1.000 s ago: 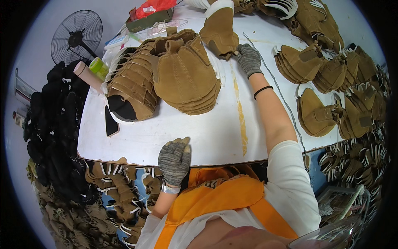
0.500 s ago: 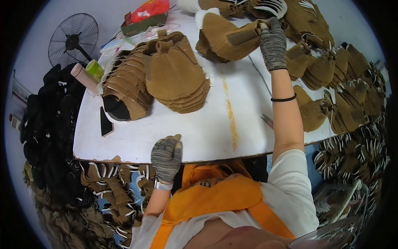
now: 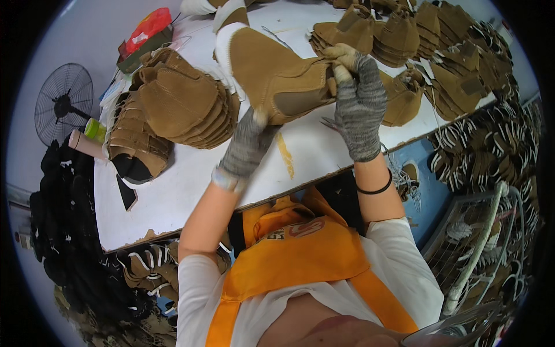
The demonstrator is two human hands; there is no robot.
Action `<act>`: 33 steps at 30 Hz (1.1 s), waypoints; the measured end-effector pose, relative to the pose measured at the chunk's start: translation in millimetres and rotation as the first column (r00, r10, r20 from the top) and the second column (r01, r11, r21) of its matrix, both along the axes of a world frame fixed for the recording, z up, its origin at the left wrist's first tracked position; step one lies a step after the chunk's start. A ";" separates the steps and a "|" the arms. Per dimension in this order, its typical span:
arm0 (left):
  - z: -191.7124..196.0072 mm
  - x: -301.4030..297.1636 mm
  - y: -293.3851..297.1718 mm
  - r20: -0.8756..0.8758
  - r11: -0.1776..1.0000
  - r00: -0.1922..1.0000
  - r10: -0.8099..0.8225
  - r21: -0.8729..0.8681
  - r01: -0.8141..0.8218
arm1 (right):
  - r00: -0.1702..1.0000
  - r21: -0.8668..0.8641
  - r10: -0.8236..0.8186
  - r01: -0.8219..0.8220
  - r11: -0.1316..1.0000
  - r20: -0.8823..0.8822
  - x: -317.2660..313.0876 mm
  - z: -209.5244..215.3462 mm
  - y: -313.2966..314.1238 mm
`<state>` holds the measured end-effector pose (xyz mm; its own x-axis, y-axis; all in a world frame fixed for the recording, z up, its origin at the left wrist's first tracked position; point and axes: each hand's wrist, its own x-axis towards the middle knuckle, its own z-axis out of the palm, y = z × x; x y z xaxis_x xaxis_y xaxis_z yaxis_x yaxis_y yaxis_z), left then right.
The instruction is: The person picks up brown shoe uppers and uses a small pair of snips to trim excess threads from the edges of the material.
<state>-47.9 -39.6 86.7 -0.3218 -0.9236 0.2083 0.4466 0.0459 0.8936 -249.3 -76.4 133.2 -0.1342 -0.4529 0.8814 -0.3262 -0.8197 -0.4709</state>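
Note:
I hold a tan suede ankle boot [image 3: 272,69] with a white sole above the white table [image 3: 191,185]. My right hand [image 3: 359,98], in a grey knit glove, grips the boot's opening and pull tab at its right end. My left hand [image 3: 248,141], also gloved, presses against the underside of the boot near its elastic side panel. To the left of the boot lies a stack of tan suede uppers [image 3: 185,104].
More tan uppers [image 3: 428,52] are piled along the far and right side of the table. A black fan [image 3: 60,104] stands at the left. Striped and tan pieces fill bins at right [image 3: 491,162] and below the table [image 3: 144,269]. A red packet [image 3: 147,29] lies at the far edge.
My right hand brought the boot from the far side toward me. My left hand rose from the table's near edge and took hold of the boot's underside.

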 end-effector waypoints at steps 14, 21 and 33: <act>-41.4 7.3 -55.7 -0.421 0.994 0.905 -0.056 0.059 0.089 | 0.974 0.445 0.129 -0.202 0.872 0.188 -11.7 -25.8 53.4; -46.9 13.8 -62.8 -0.498 0.978 0.865 -0.058 0.144 0.148 | 0.903 0.649 0.250 -0.426 0.631 0.349 -0.5 -30.8 42.0; -47.8 13.6 -58.1 -0.431 0.998 0.902 0.017 0.063 0.012 | 0.999 0.509 0.023 -0.040 0.860 0.039 -5.0 -38.6 37.5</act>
